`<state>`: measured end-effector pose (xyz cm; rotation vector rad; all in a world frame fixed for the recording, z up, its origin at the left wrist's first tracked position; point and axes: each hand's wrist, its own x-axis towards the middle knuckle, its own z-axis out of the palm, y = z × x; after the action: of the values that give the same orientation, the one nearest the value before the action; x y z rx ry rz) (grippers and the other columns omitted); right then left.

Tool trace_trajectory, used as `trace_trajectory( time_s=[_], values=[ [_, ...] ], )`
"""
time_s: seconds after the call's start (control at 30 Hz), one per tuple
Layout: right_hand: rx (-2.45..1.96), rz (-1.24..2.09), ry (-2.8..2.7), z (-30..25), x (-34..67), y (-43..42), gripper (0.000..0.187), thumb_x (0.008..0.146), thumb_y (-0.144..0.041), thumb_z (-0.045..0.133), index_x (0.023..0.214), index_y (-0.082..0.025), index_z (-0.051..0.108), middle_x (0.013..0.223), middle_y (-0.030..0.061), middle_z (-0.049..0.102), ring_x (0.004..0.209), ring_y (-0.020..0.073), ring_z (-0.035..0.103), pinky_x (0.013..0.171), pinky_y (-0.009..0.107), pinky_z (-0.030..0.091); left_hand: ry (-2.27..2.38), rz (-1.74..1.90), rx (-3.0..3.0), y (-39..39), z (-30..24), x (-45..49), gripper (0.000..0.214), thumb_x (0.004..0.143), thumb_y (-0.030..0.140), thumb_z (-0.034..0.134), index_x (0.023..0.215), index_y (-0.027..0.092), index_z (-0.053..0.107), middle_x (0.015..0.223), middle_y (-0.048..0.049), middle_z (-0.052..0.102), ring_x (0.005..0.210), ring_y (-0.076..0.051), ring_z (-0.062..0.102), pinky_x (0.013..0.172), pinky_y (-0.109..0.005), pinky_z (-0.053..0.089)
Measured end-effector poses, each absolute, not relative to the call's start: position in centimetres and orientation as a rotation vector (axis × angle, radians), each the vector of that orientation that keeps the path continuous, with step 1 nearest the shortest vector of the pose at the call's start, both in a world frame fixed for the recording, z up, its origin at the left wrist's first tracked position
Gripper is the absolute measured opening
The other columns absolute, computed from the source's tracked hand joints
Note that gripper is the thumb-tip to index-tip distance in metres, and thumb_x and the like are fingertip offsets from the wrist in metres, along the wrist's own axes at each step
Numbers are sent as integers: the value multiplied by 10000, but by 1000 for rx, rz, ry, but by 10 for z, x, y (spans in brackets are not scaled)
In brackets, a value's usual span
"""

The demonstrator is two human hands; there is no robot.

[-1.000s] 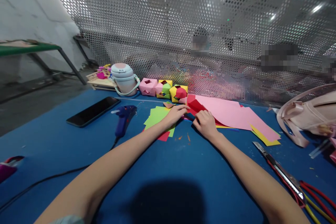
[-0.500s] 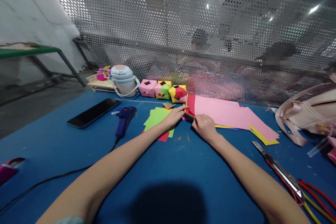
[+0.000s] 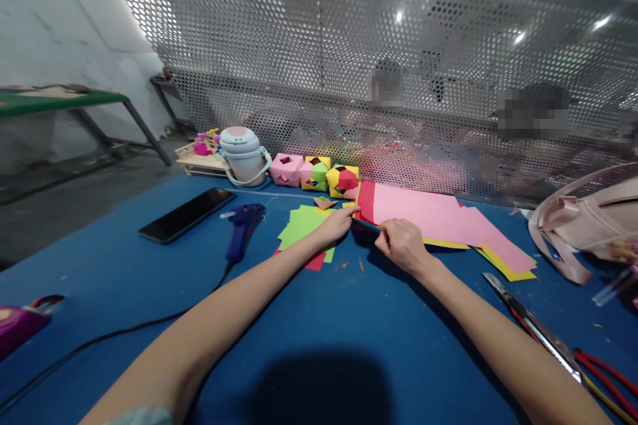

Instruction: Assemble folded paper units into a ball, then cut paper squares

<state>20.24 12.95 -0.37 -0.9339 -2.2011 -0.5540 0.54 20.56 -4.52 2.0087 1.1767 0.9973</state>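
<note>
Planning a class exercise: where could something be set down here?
Bare blue tabletop lies between the forearms, and between the phone and black cord. Crowded: the far side, with paper cubes, sheets, left hand and right hand.

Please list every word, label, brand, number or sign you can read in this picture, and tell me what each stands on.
None: no text can be read anywhere in this view.
Phone: the screen is dark and shows no text.
Glue gun, cutter and jar: any marking is too small or blurred to read.
Pink paper: no writing visible.
</note>
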Motion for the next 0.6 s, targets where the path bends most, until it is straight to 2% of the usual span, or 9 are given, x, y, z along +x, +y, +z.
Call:
trace_trajectory(
  time_s=[0.17,0.33,0.47,0.6],
  values=[
    [-843,-559,-2253,30,219,88,185,804,-102,440,709,-220,546,576,6,551,543,160,497,577,303,400,1157,964,2046,203,-44,4,599,611,39,399,1109,203,690,1138,-41,712,1111,-225,631,999,-386,474],
    [-789,-401,-2429,42,243,15,159,796,-104,480,810,-245,551,565,-9,558,510,159,492,525,304,414,1160,950,2097,200,-42,6,524,628,57,440,1053,189,716,1072,-59,732,1026,-239,660,947,-360,505],
    [-741,-295,-2590,38,247,-37,190,734,-109,549,865,-246,546,706,46,669,544,171,551,515,321,474,1236,983,2143,201,-40,3,487,635,55,437,1005,184,724,1044,-66,730,1014,-237,649,967,-362,489],
    [-727,-265,-2598,37,238,-62,288,664,-55,534,847,-275,567,627,34,659,490,180,580,451,309,494,1289,1009,2200,199,-33,2,410,667,60,431,927,186,722,943,-66,721,960,-237,641,931,-370,499]
  ],
)
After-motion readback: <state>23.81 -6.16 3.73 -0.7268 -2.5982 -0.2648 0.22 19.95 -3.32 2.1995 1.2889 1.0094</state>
